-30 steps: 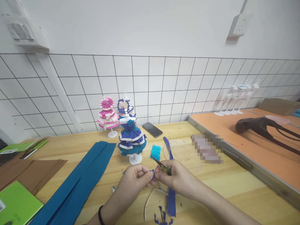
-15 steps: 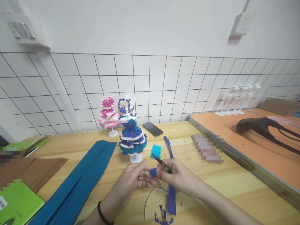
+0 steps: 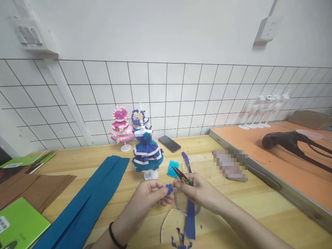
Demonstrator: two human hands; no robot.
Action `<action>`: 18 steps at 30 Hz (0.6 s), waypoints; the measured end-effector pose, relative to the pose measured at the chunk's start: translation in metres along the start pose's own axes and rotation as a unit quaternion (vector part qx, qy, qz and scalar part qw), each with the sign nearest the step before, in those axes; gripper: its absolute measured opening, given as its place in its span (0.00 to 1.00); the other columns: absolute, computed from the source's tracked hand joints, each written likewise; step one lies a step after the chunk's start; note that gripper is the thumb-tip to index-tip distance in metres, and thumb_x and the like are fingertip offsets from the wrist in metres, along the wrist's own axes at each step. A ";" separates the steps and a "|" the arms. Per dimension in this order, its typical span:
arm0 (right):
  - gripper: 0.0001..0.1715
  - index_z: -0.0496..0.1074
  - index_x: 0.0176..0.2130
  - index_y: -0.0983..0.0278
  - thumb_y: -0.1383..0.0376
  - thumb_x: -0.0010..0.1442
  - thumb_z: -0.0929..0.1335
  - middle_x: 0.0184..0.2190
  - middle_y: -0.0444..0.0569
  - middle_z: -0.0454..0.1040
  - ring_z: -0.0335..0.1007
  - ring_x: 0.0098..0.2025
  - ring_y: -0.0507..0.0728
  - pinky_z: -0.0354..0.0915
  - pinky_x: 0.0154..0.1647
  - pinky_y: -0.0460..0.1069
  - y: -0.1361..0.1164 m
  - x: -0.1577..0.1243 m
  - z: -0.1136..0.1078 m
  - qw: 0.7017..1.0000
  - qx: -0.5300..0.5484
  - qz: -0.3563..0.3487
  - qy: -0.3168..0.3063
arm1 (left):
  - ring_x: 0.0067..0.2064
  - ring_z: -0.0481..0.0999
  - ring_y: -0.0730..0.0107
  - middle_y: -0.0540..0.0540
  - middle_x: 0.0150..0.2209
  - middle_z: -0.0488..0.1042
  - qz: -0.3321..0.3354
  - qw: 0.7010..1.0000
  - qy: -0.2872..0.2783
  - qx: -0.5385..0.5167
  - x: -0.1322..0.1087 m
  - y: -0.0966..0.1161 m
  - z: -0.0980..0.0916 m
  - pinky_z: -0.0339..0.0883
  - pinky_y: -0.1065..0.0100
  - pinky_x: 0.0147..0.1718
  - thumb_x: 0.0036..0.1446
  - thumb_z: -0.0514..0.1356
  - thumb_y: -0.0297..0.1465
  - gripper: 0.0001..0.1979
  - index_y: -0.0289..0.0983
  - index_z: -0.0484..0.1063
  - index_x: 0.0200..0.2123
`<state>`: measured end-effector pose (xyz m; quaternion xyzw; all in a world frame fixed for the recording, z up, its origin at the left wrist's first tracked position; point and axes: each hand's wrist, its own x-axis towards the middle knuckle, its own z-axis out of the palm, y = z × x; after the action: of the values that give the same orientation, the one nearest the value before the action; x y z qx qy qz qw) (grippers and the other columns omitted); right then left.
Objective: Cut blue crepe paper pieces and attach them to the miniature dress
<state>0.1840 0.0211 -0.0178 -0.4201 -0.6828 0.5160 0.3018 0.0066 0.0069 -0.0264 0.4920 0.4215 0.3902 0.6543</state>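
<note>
My left hand pinches a small blue paper flower between thumb and fingers. Close beside it, my right hand is closed around small dark scissors, blades pointing up and left. The right fingertips come up to the flower's edge; whether they touch it I cannot tell. Behind the hands stands a mini dress form in a tiered blue, teal and white paper dress. A turquoise folded paper piece lies just beyond the scissors. A long dark blue paper strip runs under my right hand.
Blue scraps lie on a clear round sheet in front. Teal crepe paper, brown paper and a green packet are at left. A phone and a pink-dressed form stand behind. An orange board borders the right.
My left hand has gone from an open palm under the flower to pinching it between thumb and fingers. The scissors have shifted slightly right and up in my right hand.
</note>
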 end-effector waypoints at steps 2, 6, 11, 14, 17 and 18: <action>0.17 0.66 0.25 0.66 0.56 0.56 0.62 0.13 0.35 0.49 0.42 0.15 0.46 0.44 0.15 0.42 0.000 0.000 0.001 1.000 0.012 0.011 -0.002 | 0.27 0.72 0.71 0.43 0.26 0.76 0.001 1.000 0.006 0.019 0.001 0.000 0.002 0.62 0.71 0.29 0.47 0.59 0.32 0.08 0.32 0.70 0.24; 0.16 0.67 0.24 0.67 0.57 0.53 0.65 0.17 0.39 0.60 0.53 0.19 0.47 0.52 0.21 0.42 0.001 0.001 0.006 1.000 0.008 -0.002 0.001 | 0.27 0.72 0.71 0.44 0.25 0.76 0.011 0.999 0.009 0.037 0.002 -0.003 0.002 0.63 0.71 0.28 0.47 0.59 0.31 0.07 0.32 0.70 0.25; 0.13 0.67 0.26 0.67 0.58 0.53 0.65 0.21 0.42 0.68 0.61 0.25 0.51 0.56 0.28 0.44 0.003 0.001 0.008 1.000 0.010 -0.014 0.002 | 0.27 0.73 0.71 0.42 0.26 0.76 0.012 0.999 -0.002 0.040 0.005 -0.008 0.001 0.63 0.71 0.28 0.47 0.59 0.32 0.08 0.31 0.70 0.25; 0.12 0.68 0.26 0.67 0.60 0.53 0.64 0.22 0.42 0.68 0.61 0.25 0.51 0.56 0.28 0.44 0.002 0.002 0.006 1.000 0.002 -0.021 -0.007 | 0.27 0.73 0.71 0.43 0.26 0.76 0.009 0.999 0.004 0.033 0.005 -0.007 0.002 0.62 0.71 0.27 0.46 0.60 0.33 0.09 0.31 0.70 0.24; 0.12 0.69 0.27 0.67 0.60 0.53 0.64 0.21 0.42 0.68 0.60 0.25 0.50 0.56 0.28 0.44 0.002 0.002 0.004 1.000 -0.003 -0.018 -0.008 | 0.25 0.72 0.72 0.43 0.24 0.76 0.001 1.000 0.016 0.026 0.005 -0.005 0.004 0.62 0.71 0.27 0.45 0.61 0.33 0.09 0.31 0.70 0.23; 0.12 0.69 0.27 0.67 0.60 0.53 0.64 0.20 0.41 0.67 0.59 0.24 0.49 0.56 0.27 0.43 0.002 0.002 0.004 1.000 -0.002 -0.014 -0.006 | 0.25 0.72 0.72 0.43 0.24 0.76 -0.001 1.000 0.020 0.024 0.005 -0.005 0.004 0.62 0.71 0.27 0.44 0.61 0.34 0.10 0.31 0.70 0.23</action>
<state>0.1807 0.0213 -0.0208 -0.4079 -0.6916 0.5126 0.3042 0.0128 0.0089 -0.0310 0.4994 0.4439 0.3891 0.6341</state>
